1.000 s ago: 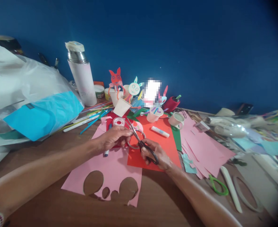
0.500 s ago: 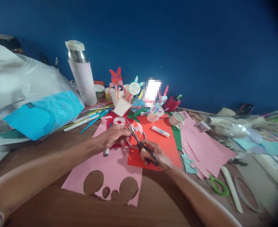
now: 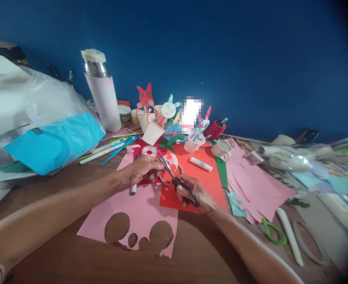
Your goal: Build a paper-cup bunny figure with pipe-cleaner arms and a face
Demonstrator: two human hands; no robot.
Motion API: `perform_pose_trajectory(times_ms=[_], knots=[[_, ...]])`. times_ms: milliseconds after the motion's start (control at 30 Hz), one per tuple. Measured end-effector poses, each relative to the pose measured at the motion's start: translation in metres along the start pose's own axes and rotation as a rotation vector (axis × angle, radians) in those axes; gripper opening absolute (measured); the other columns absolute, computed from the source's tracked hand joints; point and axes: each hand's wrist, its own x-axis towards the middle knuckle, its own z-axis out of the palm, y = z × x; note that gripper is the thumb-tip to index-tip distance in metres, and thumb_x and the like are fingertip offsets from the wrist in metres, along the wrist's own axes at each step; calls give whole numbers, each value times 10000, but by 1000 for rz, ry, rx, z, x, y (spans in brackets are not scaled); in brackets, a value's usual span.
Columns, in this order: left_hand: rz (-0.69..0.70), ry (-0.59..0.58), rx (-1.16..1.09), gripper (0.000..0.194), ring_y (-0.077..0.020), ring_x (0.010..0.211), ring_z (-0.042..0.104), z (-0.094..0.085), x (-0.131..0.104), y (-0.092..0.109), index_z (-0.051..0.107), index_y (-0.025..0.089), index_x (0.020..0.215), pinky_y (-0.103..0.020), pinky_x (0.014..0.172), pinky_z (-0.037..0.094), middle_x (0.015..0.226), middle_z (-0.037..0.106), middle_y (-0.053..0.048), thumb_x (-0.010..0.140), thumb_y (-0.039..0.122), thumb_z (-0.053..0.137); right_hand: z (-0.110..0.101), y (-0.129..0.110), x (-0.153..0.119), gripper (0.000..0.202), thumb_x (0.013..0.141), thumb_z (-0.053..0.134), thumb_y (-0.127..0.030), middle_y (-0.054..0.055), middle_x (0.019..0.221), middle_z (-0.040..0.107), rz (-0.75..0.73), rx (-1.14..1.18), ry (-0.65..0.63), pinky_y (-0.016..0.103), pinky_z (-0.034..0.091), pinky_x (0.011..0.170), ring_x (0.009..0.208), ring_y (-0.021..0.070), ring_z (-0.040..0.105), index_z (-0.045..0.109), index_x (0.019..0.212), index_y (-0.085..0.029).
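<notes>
While one pair of scissors (image 3: pixel 174 175) is cutting at frame centre, the right hand (image 3: pixel 196 194) is clamped on its handles, the left hand (image 3: pixel 142 170) is pinching one paper piece (image 3: pixel 171 161), both barely shifting since earlier.

A deep blue wall (image 3: pixel 250 59) rises behind a cluttered brown wooden table (image 3: pixel 58 260).

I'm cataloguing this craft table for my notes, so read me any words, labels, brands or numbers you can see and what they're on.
No text can be read.
Glue stick: printed marks on the barrel, too small and blurred.
Flask: faint pink marks, no letters to make out.
Blue-and-white bag: a small dark tag, illegible.
Scissors in the right hand: no marking visible.
</notes>
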Motion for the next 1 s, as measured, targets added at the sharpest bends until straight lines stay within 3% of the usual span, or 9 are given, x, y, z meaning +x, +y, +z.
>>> perform_pose_trajectory(times_ms=[400,1000], knots=[[4,-3,-70,116,-67,330,439,3,0,-1,539,117,676,-191,356,373,495,557,5,682,224,582,1,2,2,394,649,643,-451,-59,519,483,-27,45,48,158,408,367,418,50,439,515,867,-148],[-3,60,6,103,-42,298,356,4,-1,2,517,115,634,-186,350,330,423,481,38,678,197,560,1,2,2,378,670,644,-438,-58,536,476,-19,63,-23,169,414,394,431,54,455,516,882,-152]])
